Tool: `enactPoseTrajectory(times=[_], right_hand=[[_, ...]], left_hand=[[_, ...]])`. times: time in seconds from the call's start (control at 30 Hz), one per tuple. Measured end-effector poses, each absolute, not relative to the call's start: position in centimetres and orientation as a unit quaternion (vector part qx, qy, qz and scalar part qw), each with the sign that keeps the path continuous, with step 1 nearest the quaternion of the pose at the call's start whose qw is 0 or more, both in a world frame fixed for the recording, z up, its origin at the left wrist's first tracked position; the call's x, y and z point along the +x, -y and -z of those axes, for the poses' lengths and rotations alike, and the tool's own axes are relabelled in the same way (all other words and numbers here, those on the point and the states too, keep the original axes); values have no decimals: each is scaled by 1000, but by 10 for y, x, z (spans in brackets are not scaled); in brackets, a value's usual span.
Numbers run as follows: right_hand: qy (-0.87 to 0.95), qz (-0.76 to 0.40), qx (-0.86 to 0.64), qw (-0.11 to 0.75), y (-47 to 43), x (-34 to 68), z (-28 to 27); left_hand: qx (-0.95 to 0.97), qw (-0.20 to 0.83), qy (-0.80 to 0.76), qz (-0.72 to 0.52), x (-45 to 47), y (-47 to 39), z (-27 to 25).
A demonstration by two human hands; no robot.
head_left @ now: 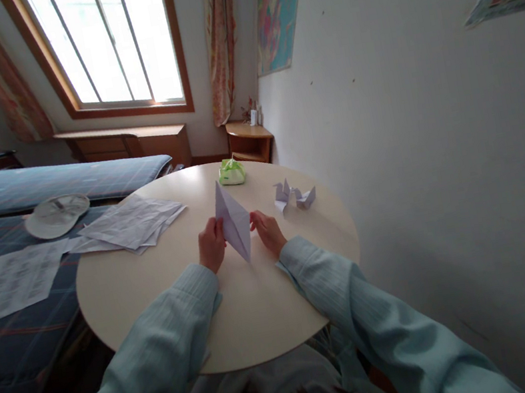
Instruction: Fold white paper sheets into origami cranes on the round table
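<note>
A folded sheet of white paper [234, 222], shaped like a tall diamond with a crease down it, is held up over the round table. My left hand [212, 244] is closed on its left edge, the thumb on the near face. At the right corner of the paper, my right hand [268, 230] has its fingertips curled in and pinched at the edge. Some fingers of both hands are hidden behind the paper or the palms. Two folded paper birds [282, 196] [306, 198] stand on the table to the right, beyond my right hand.
The round cream table [150, 311] carries a stack of loose papers [132, 223] at its left and a green tissue pack [232, 171] at its far side. A bed [30, 352] with a white cap [57, 216] adjoins on the left; a wall [429, 160] stands on the right.
</note>
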State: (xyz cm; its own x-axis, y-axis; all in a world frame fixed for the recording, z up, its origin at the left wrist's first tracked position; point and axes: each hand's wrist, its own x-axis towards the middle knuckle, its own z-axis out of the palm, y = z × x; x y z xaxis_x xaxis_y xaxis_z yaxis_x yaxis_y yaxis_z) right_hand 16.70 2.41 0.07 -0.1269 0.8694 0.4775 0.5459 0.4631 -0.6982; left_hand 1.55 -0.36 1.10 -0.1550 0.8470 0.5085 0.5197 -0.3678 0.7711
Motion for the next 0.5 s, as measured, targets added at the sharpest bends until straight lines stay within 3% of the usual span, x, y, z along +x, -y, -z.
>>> enactPoseTrajectory(times=[0.23, 0.5], right_hand=[[729, -205, -449, 474, -21, 166, -1], [732, -195, -455, 468, -23, 164, 1]], left_hand=[[675, 122, -584, -433, 14, -1, -4], [665, 117, -575, -461, 13, -4, 1]])
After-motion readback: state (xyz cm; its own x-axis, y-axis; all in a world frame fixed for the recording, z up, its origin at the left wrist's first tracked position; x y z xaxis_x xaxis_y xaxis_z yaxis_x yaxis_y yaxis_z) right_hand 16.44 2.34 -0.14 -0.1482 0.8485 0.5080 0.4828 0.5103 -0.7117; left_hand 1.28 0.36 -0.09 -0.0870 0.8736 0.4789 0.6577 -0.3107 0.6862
